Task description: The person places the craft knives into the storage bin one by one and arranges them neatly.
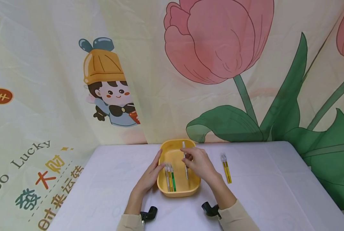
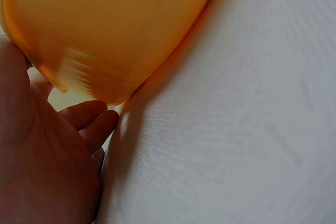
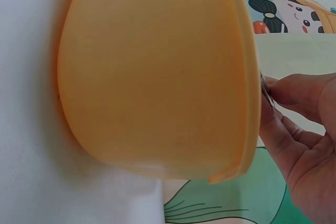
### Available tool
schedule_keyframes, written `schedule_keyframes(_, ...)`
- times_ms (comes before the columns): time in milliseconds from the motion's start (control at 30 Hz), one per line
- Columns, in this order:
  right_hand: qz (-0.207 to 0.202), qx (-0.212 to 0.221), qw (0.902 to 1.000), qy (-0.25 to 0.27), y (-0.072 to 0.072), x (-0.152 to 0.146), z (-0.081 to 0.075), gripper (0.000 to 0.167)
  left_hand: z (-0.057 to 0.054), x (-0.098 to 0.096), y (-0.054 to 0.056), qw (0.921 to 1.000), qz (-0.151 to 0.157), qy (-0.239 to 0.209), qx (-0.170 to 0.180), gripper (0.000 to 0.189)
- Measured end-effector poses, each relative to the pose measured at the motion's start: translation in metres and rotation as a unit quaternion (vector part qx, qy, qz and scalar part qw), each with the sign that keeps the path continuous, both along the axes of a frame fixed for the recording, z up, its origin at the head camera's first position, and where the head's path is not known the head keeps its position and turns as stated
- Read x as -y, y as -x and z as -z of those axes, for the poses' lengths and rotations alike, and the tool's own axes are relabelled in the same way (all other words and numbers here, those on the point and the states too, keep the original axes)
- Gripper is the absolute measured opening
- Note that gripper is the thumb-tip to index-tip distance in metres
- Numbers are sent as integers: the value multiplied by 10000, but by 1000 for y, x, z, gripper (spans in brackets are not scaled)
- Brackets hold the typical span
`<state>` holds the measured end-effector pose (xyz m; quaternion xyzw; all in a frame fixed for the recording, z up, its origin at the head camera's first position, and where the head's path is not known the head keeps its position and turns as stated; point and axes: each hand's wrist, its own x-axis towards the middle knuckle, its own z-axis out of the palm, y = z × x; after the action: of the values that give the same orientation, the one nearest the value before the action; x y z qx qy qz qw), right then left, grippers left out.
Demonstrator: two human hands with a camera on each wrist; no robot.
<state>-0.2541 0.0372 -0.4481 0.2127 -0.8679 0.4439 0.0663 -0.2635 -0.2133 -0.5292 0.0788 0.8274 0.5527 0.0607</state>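
Note:
A yellow plastic basket [image 1: 186, 193] stands on the table, several slim pens inside. My left hand [image 1: 150, 176] holds its left side, thumb over the rim and fingers along the outer wall; the left wrist view has these fingers [image 2: 107, 127] against the basket. Between thumb and fingertips my right hand [image 1: 202, 164] pinches a slim silver pen [image 1: 186, 174] over the basket's right half. Only a short bit of that pen [image 3: 266, 90] shows past the rim in the right wrist view. At the left inside lie silver, yellow and green pens [image 1: 173, 181], clear caps toward the back.
Two yellow pens [image 1: 227, 171] with clear caps lie side by side on the white tablecloth [image 1: 264, 192], right of the basket. Behind the table's back edge hangs a printed curtain [image 1: 148, 64]. A black wrist camera [image 1: 210, 209] sits at each sleeve.

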Motion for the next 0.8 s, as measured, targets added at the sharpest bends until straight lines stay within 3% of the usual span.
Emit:
schedule_keyframes(433,-66,-11,9998,-175,0,9,5,41,1,1,1,9999,90,-13,-128,64)
schedule_keyframes(800,-80,46,9994,-320,-1,16,8,40,-2,-1,-1,10000,6,0,-11,63)
